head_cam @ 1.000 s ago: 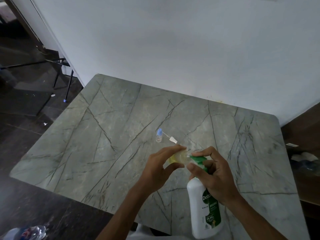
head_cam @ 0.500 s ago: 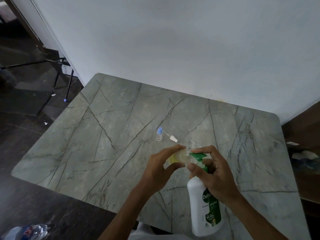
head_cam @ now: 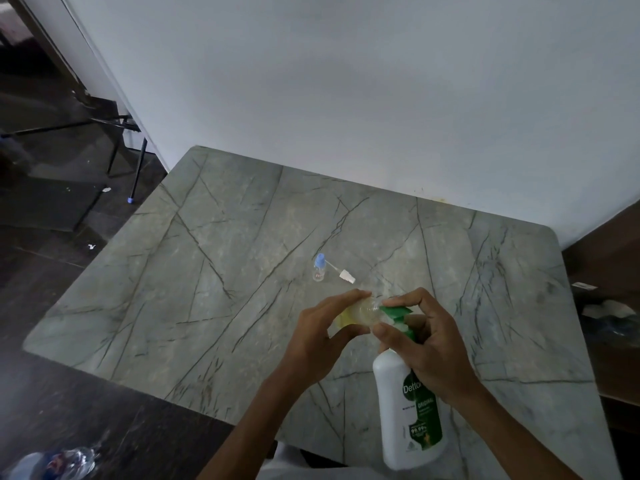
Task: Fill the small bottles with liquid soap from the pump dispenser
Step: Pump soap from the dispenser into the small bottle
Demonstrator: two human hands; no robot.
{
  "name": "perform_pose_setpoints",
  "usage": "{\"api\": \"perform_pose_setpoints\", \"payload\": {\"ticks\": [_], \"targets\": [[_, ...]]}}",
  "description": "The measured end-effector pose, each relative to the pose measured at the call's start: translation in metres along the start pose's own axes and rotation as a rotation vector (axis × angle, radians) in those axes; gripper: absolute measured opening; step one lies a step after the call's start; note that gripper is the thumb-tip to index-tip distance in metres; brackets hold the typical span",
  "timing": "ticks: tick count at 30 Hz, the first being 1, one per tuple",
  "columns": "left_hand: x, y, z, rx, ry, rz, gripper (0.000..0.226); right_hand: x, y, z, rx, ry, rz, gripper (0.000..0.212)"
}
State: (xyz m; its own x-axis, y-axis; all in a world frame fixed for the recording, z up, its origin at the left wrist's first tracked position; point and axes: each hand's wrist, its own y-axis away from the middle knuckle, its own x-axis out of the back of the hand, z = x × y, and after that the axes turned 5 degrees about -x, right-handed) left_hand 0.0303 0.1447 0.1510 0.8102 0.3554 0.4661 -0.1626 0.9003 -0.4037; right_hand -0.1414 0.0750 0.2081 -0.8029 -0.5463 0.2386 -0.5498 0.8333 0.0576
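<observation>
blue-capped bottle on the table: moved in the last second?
No. The blue-capped bottle stands on the same dark vein of the table as before. The white spray top lies just to its right, unchanged.

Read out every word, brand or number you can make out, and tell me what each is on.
"Detto": on the pump bottle; the end is covered by the right hand.
"ORIGINAL": on its green label.
"99.99%": lower on the same label.
Small print on that label: too blurred to read.
Capped bottle: faint mark, unreadable.
Floor bottle: label blurred.
</observation>
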Motion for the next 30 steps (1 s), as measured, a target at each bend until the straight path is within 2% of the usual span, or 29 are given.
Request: {"api": "perform_pose_setpoints", "payload": {"ticks": [11,19,30], "targets": [[-0.0007,-0.0011,-0.0016,0.013,0.003,0.008,0.046,-0.0008,0.0023,0.0003,0.048,0.053,0.012,0.037],[-0.0017,0.0018,-0.0006,-0.010,0.015,0.000,0.045,-0.0025,-0.0006,0.0006,0.028,-0.026,0.046,0.028],[-0.0005,0.0009,-0.0027,0.034,0.004,0.006,0.046,-0.0023,0.0014,0.0034,0.053,0.054,0.005,0.036]]}}
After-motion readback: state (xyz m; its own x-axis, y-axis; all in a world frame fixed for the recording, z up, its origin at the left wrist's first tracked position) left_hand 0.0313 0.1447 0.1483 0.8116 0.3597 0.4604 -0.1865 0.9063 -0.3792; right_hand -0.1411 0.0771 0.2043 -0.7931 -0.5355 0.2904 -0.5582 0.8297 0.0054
